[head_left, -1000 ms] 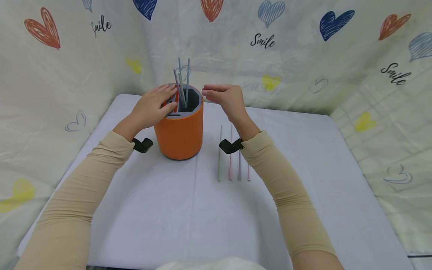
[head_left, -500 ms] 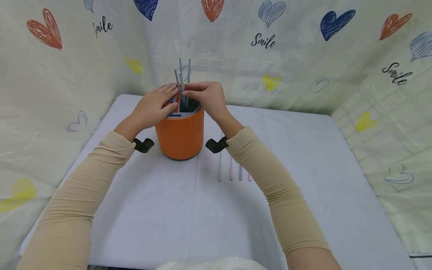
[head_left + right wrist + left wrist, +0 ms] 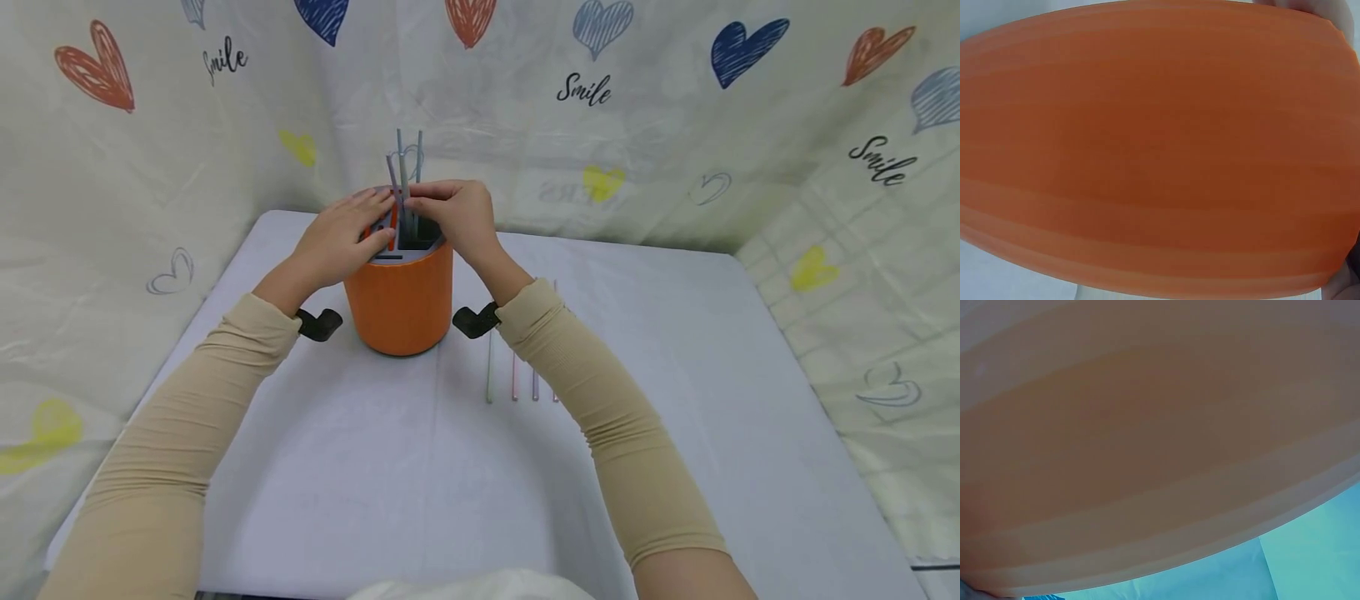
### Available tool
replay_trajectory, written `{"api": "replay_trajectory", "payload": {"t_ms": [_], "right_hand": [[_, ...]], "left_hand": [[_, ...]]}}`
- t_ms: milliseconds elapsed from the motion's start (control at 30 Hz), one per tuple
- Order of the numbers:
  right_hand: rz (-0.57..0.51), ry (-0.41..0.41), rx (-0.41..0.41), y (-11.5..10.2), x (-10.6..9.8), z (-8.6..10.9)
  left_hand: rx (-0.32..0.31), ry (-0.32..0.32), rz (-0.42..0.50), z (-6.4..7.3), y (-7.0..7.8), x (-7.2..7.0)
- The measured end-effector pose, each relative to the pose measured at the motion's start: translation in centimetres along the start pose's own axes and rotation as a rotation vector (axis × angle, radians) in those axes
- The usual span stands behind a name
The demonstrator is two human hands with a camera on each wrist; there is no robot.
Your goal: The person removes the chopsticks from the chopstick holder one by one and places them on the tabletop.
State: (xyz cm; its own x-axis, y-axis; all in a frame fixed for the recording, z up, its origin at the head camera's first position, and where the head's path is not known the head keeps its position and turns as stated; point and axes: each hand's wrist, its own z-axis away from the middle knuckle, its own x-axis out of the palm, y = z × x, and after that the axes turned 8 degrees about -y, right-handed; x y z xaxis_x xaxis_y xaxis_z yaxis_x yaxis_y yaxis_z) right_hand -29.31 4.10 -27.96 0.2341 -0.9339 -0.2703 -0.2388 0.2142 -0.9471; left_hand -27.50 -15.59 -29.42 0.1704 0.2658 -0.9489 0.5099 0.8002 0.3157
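Note:
A round orange desk organizer with a grey divided top stands toward the back left of the table. Several thin straw-like sticks rise from one of its compartments. My left hand rests on the organizer's top left side with its fingers extended. From the right, my right hand reaches over the rim and pinches a thin pale-green stick between thumb and fingertips. Both wrist views are nearly filled by the organizer's wall; fingers of a hand show at the upper right corner of the right wrist view.
Several more thin sticks, among them a green stick and a pink stick, lie side by side on the white-covered table, partly hidden by my right forearm. A curtain printed with hearts hangs behind and at both sides.
My right hand has moved left from beside the organizer to the sticks in it and now pinches one. My left hand has stayed on the organizer's top.

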Motion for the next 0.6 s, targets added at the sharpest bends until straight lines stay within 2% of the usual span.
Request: {"api": "replay_trajectory", "payload": {"t_ms": [100, 233, 367, 600], "right_hand": [[-0.045, 0.03, -0.032, -0.3, -0.2, -0.1], [-0.165, 0.065, -0.139, -1.8, -1.3, 0.1], [-0.259, 0.076, -0.225, -4.5, -2.5, 0.5], [-0.319, 0.08, -0.348, -9.5, -4.0, 2.7]], "left_hand": [[0.005, 0.003, -0.002, 0.0, -0.1, 0.0], [0.012, 0.009, 0.0, -0.2, -0.1, 0.1], [0.015, 0.017, 0.002, -0.3, 0.0, 0.2], [0.003, 0.019, -0.012, -0.2, 0.0, 0.2]]}}
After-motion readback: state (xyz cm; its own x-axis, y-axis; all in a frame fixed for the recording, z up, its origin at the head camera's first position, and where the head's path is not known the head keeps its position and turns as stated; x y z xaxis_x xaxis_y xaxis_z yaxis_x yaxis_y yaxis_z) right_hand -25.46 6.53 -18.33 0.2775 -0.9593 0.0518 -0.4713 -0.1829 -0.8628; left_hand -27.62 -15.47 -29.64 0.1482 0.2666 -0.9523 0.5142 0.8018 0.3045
